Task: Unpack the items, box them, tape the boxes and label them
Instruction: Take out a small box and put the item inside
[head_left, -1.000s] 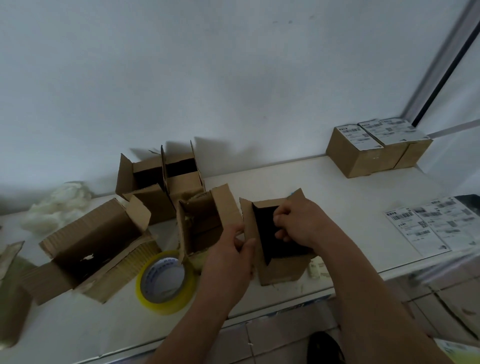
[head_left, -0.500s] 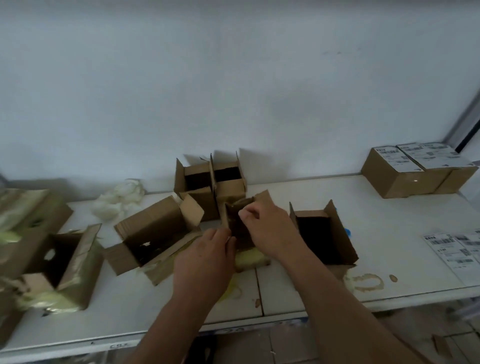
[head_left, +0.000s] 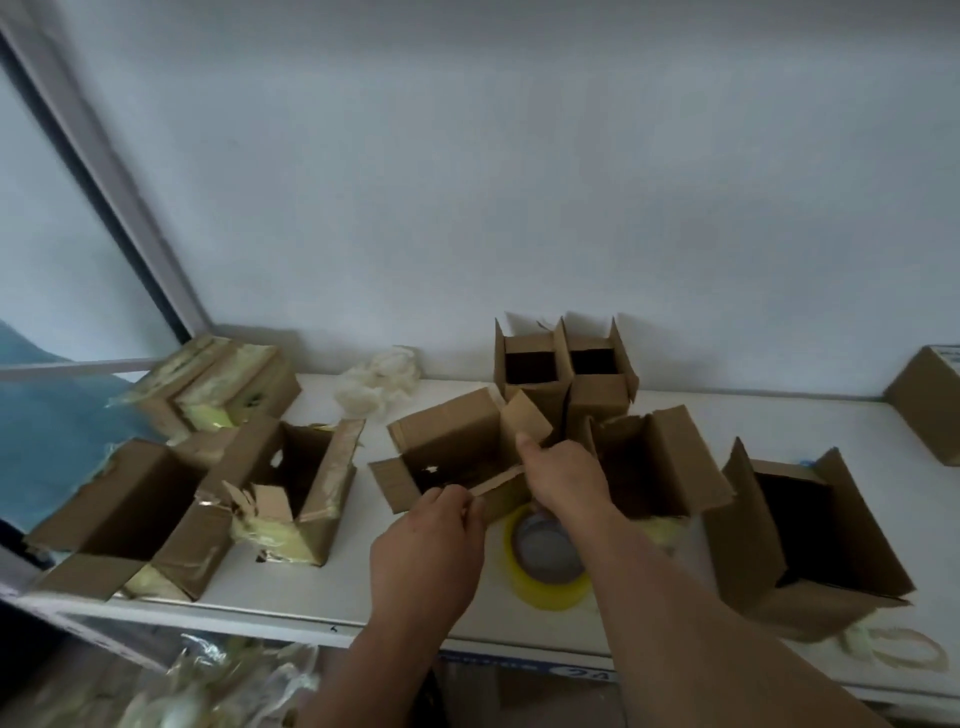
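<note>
An open cardboard box (head_left: 447, 441) lies on its side mid-table, its mouth facing me. My left hand (head_left: 431, 551) pinches the box's lower front flap. My right hand (head_left: 563, 478) grips its right-hand flap, thumb raised along the edge. A yellow tape roll (head_left: 545, 587) lies flat on the table just below my right wrist. To the right stand an open empty box (head_left: 649, 467) and another open box (head_left: 810, 535) with a dark inside. Two upright open boxes (head_left: 563, 369) stand against the wall behind.
On the left sit torn, tape-covered boxes (head_left: 291, 483), an open box (head_left: 119, 514) at the table's corner and taped parcels (head_left: 218, 384) at the back. Crumpled white plastic (head_left: 379, 384) lies by the wall. A closed box (head_left: 930, 400) shows at the far right. Tape scraps (head_left: 893, 649) lie near the front edge.
The view swung left, bringing the torn boxes on the left into sight. Both hands moved from the small upright box to the flaps of the box lying on its side.
</note>
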